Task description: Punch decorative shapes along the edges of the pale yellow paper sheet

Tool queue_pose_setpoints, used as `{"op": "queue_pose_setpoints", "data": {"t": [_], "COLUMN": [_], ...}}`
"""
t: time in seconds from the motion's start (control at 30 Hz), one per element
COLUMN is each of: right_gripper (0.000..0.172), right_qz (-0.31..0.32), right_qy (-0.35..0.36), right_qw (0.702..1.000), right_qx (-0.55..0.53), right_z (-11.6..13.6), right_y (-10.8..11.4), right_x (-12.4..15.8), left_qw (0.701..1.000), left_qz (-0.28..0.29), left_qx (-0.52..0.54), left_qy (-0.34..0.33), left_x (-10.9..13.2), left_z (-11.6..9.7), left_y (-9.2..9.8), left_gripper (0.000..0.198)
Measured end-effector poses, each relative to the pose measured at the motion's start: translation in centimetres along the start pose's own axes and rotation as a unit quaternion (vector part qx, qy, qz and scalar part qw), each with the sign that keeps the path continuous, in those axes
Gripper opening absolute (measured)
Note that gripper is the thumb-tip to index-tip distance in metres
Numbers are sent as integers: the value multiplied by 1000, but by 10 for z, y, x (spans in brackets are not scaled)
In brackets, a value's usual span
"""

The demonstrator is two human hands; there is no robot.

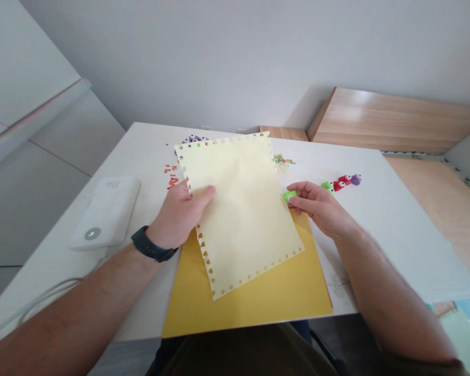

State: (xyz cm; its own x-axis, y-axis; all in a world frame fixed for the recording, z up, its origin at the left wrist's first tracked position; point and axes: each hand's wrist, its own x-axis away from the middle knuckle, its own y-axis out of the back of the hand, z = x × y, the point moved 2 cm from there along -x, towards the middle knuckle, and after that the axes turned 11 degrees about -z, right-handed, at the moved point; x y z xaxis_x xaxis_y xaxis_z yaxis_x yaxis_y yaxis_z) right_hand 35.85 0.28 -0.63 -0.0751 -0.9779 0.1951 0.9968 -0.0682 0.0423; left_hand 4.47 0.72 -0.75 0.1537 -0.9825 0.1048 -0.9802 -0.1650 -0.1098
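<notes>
A pale yellow sheet (243, 209) with small shapes punched along its edges is held up at a tilt over a darker yellow sheet (243, 308). My left hand (184, 209) grips its left edge, thumb on the front and the other fingers hidden behind. In my right hand (313, 203) is a small green punch (289, 196), pinched between thumb and fingers at the pale sheet's right edge. A bit of red shows below the punch. Whether the punch's slot is around the paper, I cannot tell.
Green, red and purple punches (344, 181) stand in a row at right. Purple punches (195, 139) lie behind the sheet. Red scraps (172, 176) and green scraps (284, 159) lie on the white table (376, 230). A white device (107, 211) with a cable is at left.
</notes>
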Motion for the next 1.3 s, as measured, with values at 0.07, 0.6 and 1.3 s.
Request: {"op": "queue_pose_setpoints", "data": {"t": [0.07, 0.6, 1.3], "right_gripper": [42, 43, 43], "right_qz": [-1, -3, 5], "right_qy": [-2, -10, -13], "right_qw": [1000, 1000, 1000], "right_qx": [-3, -5, 8], "right_z": [0, -1, -3], "right_y": [0, 1, 3], "right_x": [0, 0, -1], "left_qw": [1000, 999, 999], "left_qz": [-5, -26, -29], "left_qx": [-2, -16, -12], "left_qy": [5, 15, -7], "left_x": [0, 1, 0], "left_z": [0, -4, -2], "left_y": [0, -2, -2], "left_gripper": [47, 50, 48]}}
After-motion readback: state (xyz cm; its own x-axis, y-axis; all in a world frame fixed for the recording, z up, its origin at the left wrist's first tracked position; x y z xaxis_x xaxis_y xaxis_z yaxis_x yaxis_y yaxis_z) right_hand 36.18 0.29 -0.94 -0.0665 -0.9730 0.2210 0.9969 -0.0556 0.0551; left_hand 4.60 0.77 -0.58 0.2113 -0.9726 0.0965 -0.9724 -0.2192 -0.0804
